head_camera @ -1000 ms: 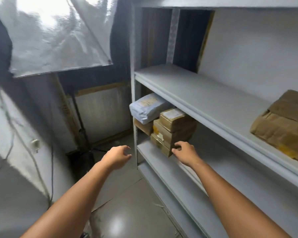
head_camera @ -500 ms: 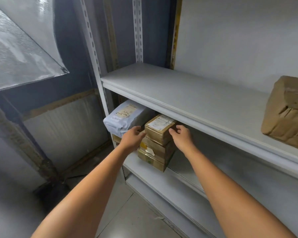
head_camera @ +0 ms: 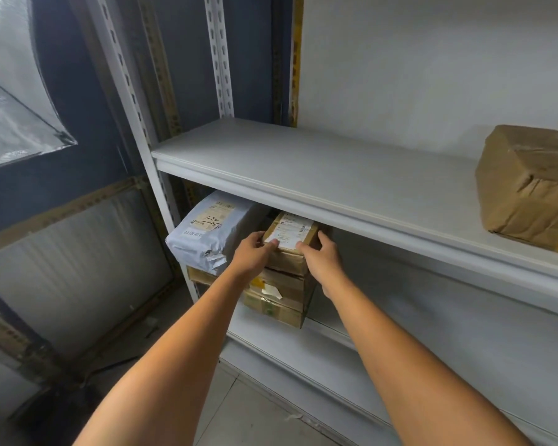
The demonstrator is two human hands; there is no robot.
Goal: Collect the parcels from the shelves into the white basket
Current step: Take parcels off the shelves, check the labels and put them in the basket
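A small brown box (head_camera: 290,231) with a white label tops a stack of brown boxes (head_camera: 279,300) on the lower shelf (head_camera: 306,344). My left hand (head_camera: 253,252) grips its left side and my right hand (head_camera: 321,255) grips its right side, thumbs on the label. A grey-blue plastic mailer (head_camera: 211,231) lies to the left on another brown box. A large brown paper parcel (head_camera: 529,185) rests on the upper shelf (head_camera: 319,175) at the right. The white basket is out of view.
White perforated shelf uprights (head_camera: 126,91) stand at the left edge of the rack. The upper shelf's front lip hangs just above the gripped box. Grey tiled floor (head_camera: 248,420) lies below. A clear plastic sheet (head_camera: 10,117) hangs at the far left.
My view has moved closer to the shelves. Both hands went from open near the stack to closing around the top labelled box.
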